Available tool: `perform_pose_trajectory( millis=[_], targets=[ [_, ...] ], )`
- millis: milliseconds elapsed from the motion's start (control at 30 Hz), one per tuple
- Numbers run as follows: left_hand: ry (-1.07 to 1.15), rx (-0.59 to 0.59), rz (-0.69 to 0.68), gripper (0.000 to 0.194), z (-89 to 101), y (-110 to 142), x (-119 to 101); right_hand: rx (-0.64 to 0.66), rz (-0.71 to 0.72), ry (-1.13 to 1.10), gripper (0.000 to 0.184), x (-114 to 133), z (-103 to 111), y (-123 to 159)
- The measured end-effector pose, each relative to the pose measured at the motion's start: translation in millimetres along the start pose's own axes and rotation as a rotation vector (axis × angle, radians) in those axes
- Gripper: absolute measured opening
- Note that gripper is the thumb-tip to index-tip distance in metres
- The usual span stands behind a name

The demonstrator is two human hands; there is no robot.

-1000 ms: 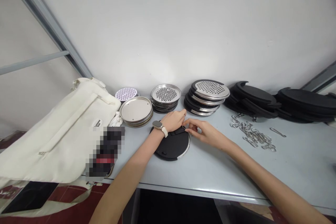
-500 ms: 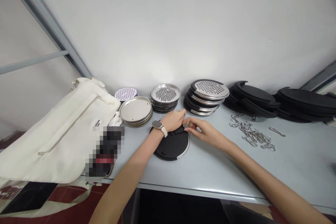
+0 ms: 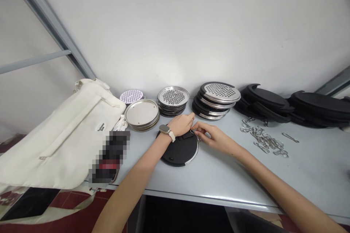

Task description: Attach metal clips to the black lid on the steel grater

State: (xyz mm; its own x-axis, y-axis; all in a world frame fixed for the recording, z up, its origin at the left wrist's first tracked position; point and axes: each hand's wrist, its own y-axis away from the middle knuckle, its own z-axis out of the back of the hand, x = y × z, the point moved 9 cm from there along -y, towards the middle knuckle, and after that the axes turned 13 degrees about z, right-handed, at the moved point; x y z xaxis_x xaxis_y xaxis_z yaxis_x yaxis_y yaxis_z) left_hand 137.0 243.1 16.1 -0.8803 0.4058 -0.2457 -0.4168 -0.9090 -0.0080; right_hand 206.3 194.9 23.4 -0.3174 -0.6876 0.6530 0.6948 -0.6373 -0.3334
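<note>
A round black disc (image 3: 177, 151) with a silver metal rim on its right side lies flat in front of me on the grey table. My left hand (image 3: 183, 125), with a watch on its wrist, is closed over the disc's far edge; its fingertips are partly hidden. Just right of it, my right hand (image 3: 209, 133) pinches a small metal wire clip (image 3: 199, 139) at the disc's upper right edge. Exactly how the clip meets the disc is too small to tell. Loose metal clips (image 3: 264, 140) lie in a heap to the right.
Along the wall stand plain metal discs (image 3: 142, 112), metal grater plates (image 3: 173, 96), grater plates in black holders (image 3: 220, 92), and stacks of black holders (image 3: 269, 98) and black discs (image 3: 324, 103). A cream bag (image 3: 68, 138) covers the left side. The table's front edge (image 3: 207, 199) runs below my arms.
Both hands stay at the disc's far edge. My right fingers shift slightly around the clip, and more of its wire shows below them now. The view tilts a little.
</note>
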Motion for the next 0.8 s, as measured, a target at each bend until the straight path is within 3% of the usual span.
perform_pose_trajectory(
  millis=[800],
  targets=[
    [-0.017, -0.005, -0.003, 0.018, -1.3, 0.2, 1.1, 0.018, -0.025, -0.041, 0.019, -3.0, -2.7, 0.1]
  ],
)
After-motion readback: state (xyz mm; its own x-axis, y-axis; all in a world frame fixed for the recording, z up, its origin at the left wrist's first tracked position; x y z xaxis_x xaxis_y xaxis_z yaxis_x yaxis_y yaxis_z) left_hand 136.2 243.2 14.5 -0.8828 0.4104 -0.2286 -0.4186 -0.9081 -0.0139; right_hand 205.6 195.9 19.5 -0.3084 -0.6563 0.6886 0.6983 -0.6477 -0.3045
